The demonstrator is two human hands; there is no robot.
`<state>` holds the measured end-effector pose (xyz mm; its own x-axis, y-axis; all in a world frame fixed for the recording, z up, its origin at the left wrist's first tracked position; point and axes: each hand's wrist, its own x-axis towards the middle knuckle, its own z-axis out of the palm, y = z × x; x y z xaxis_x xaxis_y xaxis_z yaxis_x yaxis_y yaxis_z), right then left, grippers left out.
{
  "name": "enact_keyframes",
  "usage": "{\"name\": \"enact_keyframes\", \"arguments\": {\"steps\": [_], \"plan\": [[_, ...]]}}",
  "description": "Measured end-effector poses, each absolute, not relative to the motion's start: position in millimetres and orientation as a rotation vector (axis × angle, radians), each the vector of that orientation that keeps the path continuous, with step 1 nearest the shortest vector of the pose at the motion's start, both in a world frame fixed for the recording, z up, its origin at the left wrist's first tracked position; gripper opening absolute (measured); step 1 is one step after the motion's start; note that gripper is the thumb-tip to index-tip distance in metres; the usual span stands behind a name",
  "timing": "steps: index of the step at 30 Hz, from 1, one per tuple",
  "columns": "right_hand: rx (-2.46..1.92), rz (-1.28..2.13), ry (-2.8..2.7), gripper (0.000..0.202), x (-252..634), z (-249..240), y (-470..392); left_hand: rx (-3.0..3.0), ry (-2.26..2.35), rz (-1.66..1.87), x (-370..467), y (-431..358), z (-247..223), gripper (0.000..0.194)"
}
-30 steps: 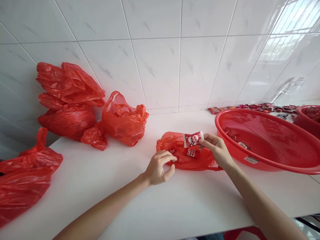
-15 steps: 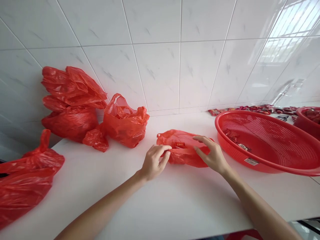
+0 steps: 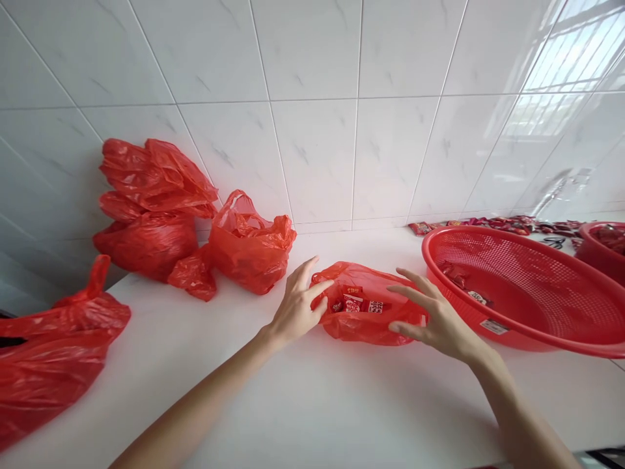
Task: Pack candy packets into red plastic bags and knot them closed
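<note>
A red plastic bag lies on the white table with its mouth wide, facing up. Inside it several small red packets with white print can be seen. My left hand is at the bag's left side, fingers spread, the thumb and forefinger by the rim. On the right side my right hand has its fingers apart over the rim, with the thumb low at the bag's front. Neither hand grips anything; whether the fingertips touch the plastic I cannot tell.
A red perforated basket with a few packets stands close on the right. Behind it lie loose packets and another red basket. Filled red bags stand back left; a tied bag lies front left. A tiled wall closes the back.
Both hands have let go of the bag's front rim and spread apart, left hand to the left, right hand to the right. The mouth is wider and more packets show.
</note>
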<state>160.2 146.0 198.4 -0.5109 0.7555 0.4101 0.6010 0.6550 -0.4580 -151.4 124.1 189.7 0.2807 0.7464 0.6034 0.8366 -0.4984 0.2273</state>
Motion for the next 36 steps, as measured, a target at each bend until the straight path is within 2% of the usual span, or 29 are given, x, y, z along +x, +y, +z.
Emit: {"name": "enact_keyframes", "arguments": {"steps": [2,4,8,12,14,17,20,25,31,36], "plan": [[-1.108,0.308,-2.357,0.067,168.9,187.9,137.6,-2.423,-1.561,-1.007,-154.5,127.4,186.3,0.038],[-1.149,0.246,-2.381,0.069,176.4,173.6,131.6,-2.446,-1.617,-1.024,-156.2,129.6,184.6,0.043],[-1.209,0.165,-2.295,0.048,184.2,163.2,128.6,-2.419,-1.647,-1.126,-158.0,132.8,189.4,0.05],[-1.236,0.224,-2.077,0.023,182.2,202.0,130.3,-2.324,-1.635,-1.297,-162.2,133.3,210.6,0.047],[-1.183,0.432,-1.955,0.018,180.2,231.5,131.9,-2.266,-1.676,-1.386,-165.4,132.7,226.6,0.045],[-1.028,0.859,-1.731,0.029,178.7,272.2,138.2,-2.223,-1.746,-1.516,-170.5,131.6,253.5,0.041],[-0.879,1.05,-1.465,0.035,177.9,300.0,151.7,-2.202,-1.695,-1.6,-174.4,129.4,281.2,0.03],[-0.713,1.086,-1.38,0.027,170.4,321.6,177.3,-2.085,-1.633,-1.705,-173.5,122.7,325.5,0.017],[-0.598,1.144,-1.425,0.016,141.5,336.8,176.3,-2.243,-1.641,-1.988,-150.3,119.4,363.7,0.016],[-0.563,1.186,-1.523,0.023,113.8,343.7,165.9,-2.558,-1.57,-1.935,-120.0,121.0,372.6,0.017]]}}
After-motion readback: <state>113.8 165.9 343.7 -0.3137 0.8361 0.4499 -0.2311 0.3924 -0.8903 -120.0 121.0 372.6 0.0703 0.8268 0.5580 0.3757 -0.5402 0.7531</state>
